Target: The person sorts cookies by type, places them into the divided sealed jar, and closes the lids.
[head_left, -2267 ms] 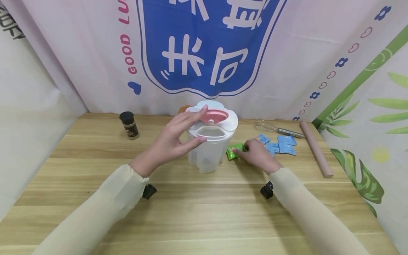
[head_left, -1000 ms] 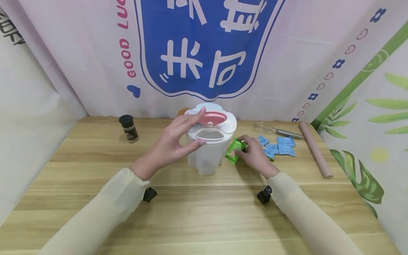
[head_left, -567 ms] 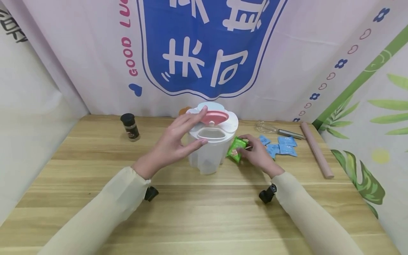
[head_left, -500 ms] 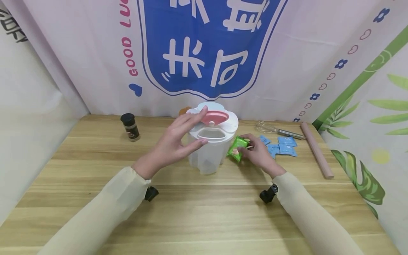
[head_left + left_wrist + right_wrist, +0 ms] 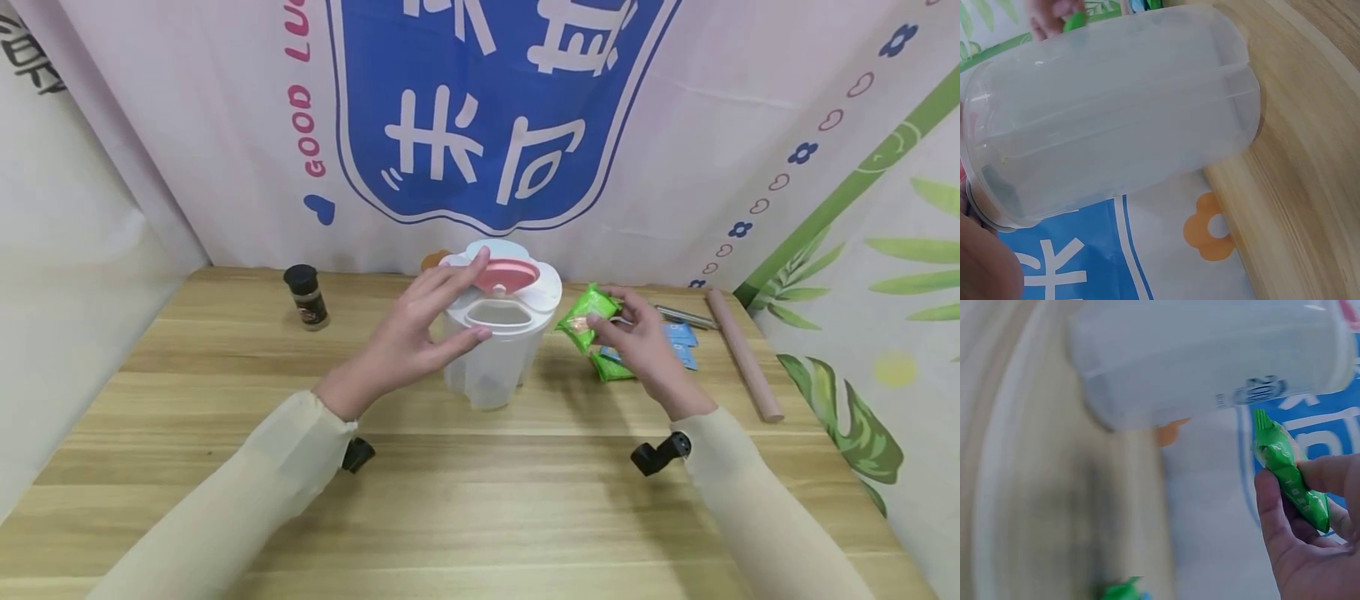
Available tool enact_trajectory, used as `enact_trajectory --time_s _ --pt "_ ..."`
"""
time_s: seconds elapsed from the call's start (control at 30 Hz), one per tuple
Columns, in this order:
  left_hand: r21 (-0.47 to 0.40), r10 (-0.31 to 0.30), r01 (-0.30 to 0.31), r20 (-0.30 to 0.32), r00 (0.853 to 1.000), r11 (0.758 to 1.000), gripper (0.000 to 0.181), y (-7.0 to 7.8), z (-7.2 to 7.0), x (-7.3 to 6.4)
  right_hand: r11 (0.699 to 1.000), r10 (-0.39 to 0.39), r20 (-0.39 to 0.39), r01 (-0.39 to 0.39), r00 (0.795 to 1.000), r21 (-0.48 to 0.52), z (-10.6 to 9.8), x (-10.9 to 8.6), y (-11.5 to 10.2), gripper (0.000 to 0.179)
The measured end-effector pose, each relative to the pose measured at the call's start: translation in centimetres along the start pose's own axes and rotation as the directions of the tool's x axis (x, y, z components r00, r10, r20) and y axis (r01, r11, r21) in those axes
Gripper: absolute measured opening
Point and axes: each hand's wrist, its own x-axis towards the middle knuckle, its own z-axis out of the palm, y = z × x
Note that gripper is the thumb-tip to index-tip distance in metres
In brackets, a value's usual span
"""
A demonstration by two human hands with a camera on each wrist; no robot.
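Note:
A clear plastic canister (image 5: 491, 367) with a white lid (image 5: 543, 293) stands upright near the back of the table. Its pink flap (image 5: 510, 272) is raised, and the oval opening in front of it is uncovered. My left hand (image 5: 405, 337) rests on the lid with fingers straight, the index finger by the flap and the thumb at the opening's edge. To the canister's right, my right hand (image 5: 651, 350) pinches a green snack packet (image 5: 1285, 469) between thumb and fingers, above the table and apart from the canister. Another green packet (image 5: 611, 369) lies below that hand.
Several blue sachets (image 5: 681, 335) lie partly hidden behind my right hand. Beyond them are a whisk (image 5: 684, 317), mostly hidden, and a pink rolling pin (image 5: 744, 354). A black-capped spice jar (image 5: 306, 297) stands at the left. A printed curtain hangs behind the table.
My right hand has lifted the green packet off the table and moved it up and back, uncovering a second green packet. My left hand stays on the lid.

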Motion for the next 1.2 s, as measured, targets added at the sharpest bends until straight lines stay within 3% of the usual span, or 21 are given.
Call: enact_trajectory --time_s 0.23,0.47,0.83,1.0,1.2 --pt "0.006 -0.01 0.01 0.004 1.0 1.0 0.085 0.1 0.0 0.1 0.99 -0.134 -0.072 0.136 0.988 0.035 -1.1 -0.9 -3.0 0.051" --pt "0.014 -0.02 0.02 0.007 1.0 1.0 0.085 0.1 0.1 0.1 0.957 -0.233 -0.064 0.24 0.97 0.165 -1.6 -2.0 -5.8 0.049" --pt "0.027 0.0 0.0 -0.003 1.0 1.0 0.085 0.1 -0.2 0.3 0.925 -0.332 -0.063 0.338 0.941 0.175 0.7 -3.8 -9.5 0.044" --pt "0.036 0.006 -0.006 0.003 1.0 0.999 0.085 0.1 -0.2 0.3 0.903 -0.413 -0.055 0.417 0.909 0.101 2.0 -3.7 -10.1 0.043" --pt "0.038 -0.02 0.019 0.016 1.0 0.999 0.086 -0.1 -0.1 0.2 0.846 -0.533 -0.025 0.533 0.846 0.025 3.7 -3.3 -10.3 0.043"
